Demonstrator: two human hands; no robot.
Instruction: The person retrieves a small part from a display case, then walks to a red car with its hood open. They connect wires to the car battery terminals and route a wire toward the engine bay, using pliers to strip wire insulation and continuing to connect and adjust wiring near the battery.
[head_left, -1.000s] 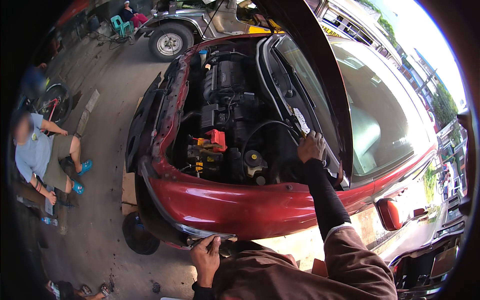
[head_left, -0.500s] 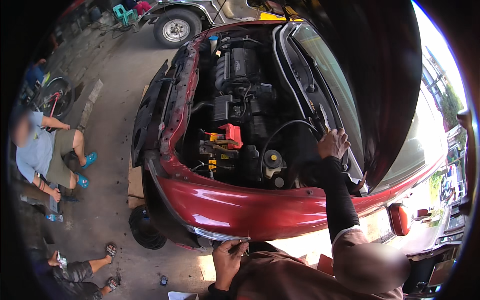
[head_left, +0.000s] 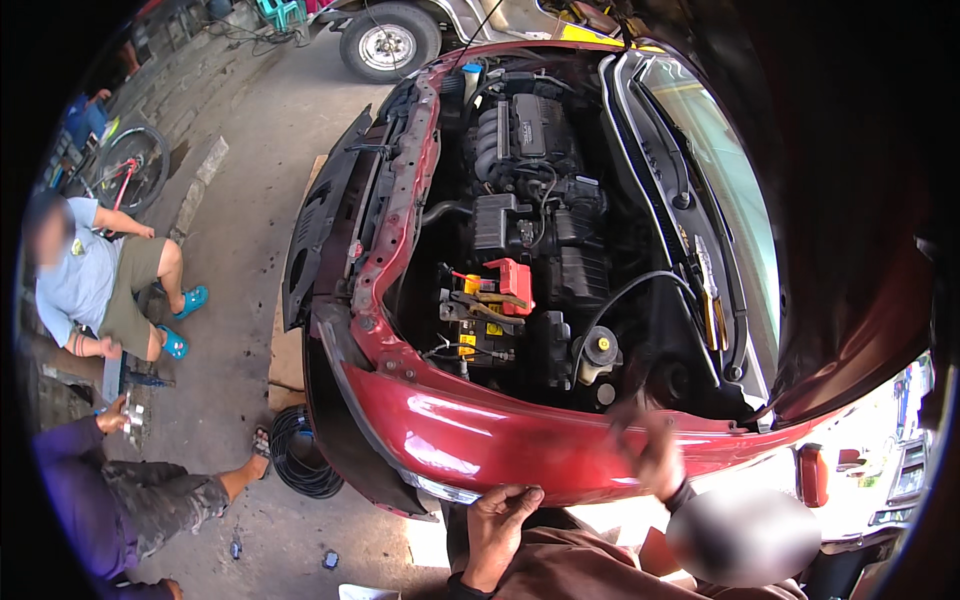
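Observation:
My left hand [head_left: 495,535] is closed in a pinch beside the headlight [head_left: 440,488] of a red car. Whatever lies between its fingertips is too small to make out. Over the car's shiny fender [head_left: 450,420], my right hand [head_left: 655,455] is smeared by motion, so its fingers and anything in them are unclear. Beyond it, tools with yellowish handles [head_left: 715,320] rest on the cowl below the windshield. In the open engine bay, a tool like pliers [head_left: 485,308] lies on the battery, next to a raised red terminal cover [head_left: 515,285]. A round yellow-marked reservoir cap [head_left: 602,344] sits nearer me.
The raised hood [head_left: 850,250] overhangs the right side. A coiled black hose [head_left: 300,465] lies on the floor by the bumper. At left sits a person in a light blue shirt [head_left: 75,260]; another in a dark top [head_left: 80,500] is nearer. A parked vehicle's wheel [head_left: 388,47] stands behind.
My right hand has left the cowl and come back toward me over the fender. My left hand stays pinched near the headlight. The nearer person at left has come further into view.

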